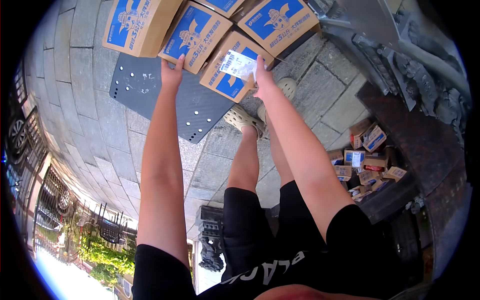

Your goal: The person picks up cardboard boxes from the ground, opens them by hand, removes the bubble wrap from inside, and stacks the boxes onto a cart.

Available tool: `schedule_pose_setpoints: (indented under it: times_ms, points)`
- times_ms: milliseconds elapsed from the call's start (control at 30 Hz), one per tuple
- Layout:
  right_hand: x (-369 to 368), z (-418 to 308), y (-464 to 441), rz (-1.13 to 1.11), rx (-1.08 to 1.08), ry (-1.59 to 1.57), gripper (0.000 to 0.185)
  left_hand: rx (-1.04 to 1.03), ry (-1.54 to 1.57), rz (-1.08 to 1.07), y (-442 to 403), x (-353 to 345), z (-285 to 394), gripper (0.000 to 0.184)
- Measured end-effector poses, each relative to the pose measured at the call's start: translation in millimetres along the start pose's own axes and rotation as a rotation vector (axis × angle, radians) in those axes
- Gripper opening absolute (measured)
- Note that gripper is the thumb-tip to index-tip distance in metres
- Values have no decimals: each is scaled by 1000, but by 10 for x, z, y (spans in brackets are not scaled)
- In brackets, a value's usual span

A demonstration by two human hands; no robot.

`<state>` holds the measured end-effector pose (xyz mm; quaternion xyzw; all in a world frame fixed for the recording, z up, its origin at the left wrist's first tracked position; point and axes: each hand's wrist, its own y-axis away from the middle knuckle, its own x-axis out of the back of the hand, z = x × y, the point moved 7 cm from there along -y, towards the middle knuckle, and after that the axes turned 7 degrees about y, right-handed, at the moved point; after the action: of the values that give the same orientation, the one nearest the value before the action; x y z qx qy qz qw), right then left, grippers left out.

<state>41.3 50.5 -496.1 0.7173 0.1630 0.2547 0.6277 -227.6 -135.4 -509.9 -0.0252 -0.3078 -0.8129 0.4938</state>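
My left hand (172, 75) is at the lower left corner of a brown cardboard box (197, 37) with a blue printed panel, its thumb on the face and the other fingers partly hidden at the edge. My right hand (263, 79) grips the right side of a neighbouring cardboard box (235, 85), which carries a white shipping label (236, 65). Both boxes stand tilted side by side, touching or nearly so. Another cardboard box (142, 25) sits to the left, and one more cardboard box (277, 22) is at the upper right.
A dark flat board (150, 95) with small pale holes lies on the grey paving (107, 130) below the boxes. My clog-shod feet (242, 120) are close by. Several smaller cartons (367, 160) are piled at the right, near dark carved stonework (425, 75).
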Motion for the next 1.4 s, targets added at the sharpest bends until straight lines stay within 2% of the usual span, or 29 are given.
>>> schedule_pose_setpoints:
  times_ms: [67, 167, 300, 367, 400, 467, 500, 567, 600, 667, 700, 767, 800, 833, 900, 1067, 1267, 1333, 1400]
  points:
    - [106, -72, 59, -54, 33, 11, 103, 220, -102, -3, 57, 30, -122, 67]
    - [258, -109, 99, 10, 34, 88, 116, 219, -80, 22, 53, 19, -143, 72]
    - [435, -186, 175, 74, 41, 114, 120, 189, -70, 44, 152, -16, -20, 76]
    - [532, -266, 229, 124, 129, -75, 117, 342, -12, 114, 343, 4, -26, 84]
    - [567, -293, 239, 119, 125, -78, 117, 341, -18, 115, 490, -20, 58, 84]
    - [711, -528, 259, 237, 299, -70, 111, 666, 89, 115, 940, -128, 1, 94]
    - [770, -664, 297, 286, 353, -17, 105, 758, 137, 88, 1149, -207, -37, 99]
    - [924, -886, -27, 302, 523, 22, 104, 937, 321, 24, 1579, -440, -377, 106]
    - [993, -1012, -155, 301, 523, 20, 104, 1019, 459, -13, 1762, -588, -546, 108]
    - [994, -1290, -289, 172, 661, 84, 95, 1243, 753, -101, 2116, -914, -505, 111]
    - [1005, -1382, -225, 174, 663, 90, 95, 1245, 760, -104, 2187, -1002, -489, 111]
    - [852, -1545, -165, -131, 654, 179, 87, 1309, 1070, -125, 2316, -1296, -396, 108]
    - [833, -1593, -171, -116, 665, 181, 78, 1286, 1169, -111, 2296, -1409, -342, 106]
    - [818, -1617, -171, -112, 666, 192, 78, 1290, 1180, -113, 2279, -1493, -361, 106]
    - [742, -1689, -144, -125, 787, 316, 72, 1091, 1424, -179, 2056, -1651, -310, 105]
    - [687, -1647, -194, -128, 724, 321, 72, 1062, 1330, -91, 1898, -1641, -257, 95]
    - [793, -1661, -161, -43, 795, 419, 91, 1069, 1487, 34, 1925, -1526, -142, 89]
    - [932, -1537, -226, 65, 620, 323, 92, 1067, 1526, 75, 1962, -1521, -137, 87]
    - [1011, -1393, -159, 79, 575, 304, 90, 1006, 1523, 47, 1945, -1532, -114, 83]
